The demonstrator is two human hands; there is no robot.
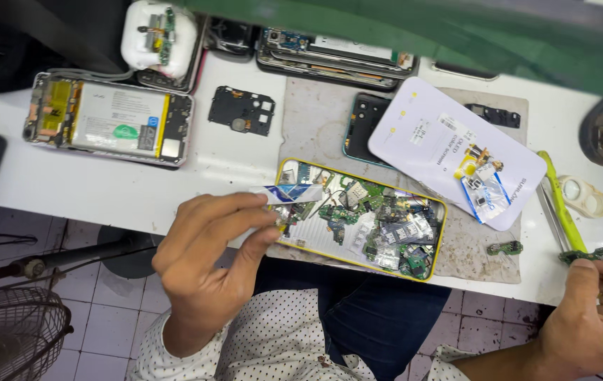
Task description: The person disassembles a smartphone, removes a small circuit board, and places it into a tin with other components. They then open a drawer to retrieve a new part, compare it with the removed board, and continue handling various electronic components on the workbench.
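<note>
Left hand (206,257) fingers pinching a white strip (291,193) at the yellow tray's (358,262) left edge. Right hand (598,310) fingers pinching a small green board (585,255), well right of the tray.

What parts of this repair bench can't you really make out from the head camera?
- Right hand: cut off by the frame's right and bottom edges; the small green board at its fingertips is partly covered by them.
- Left hand: its fingers hide most of the white strip they pinch.
- Parts in the yellow tray: too small and jumbled to tell apart.
- Bench's far edge: hidden by a blurred green band across the top.
</note>
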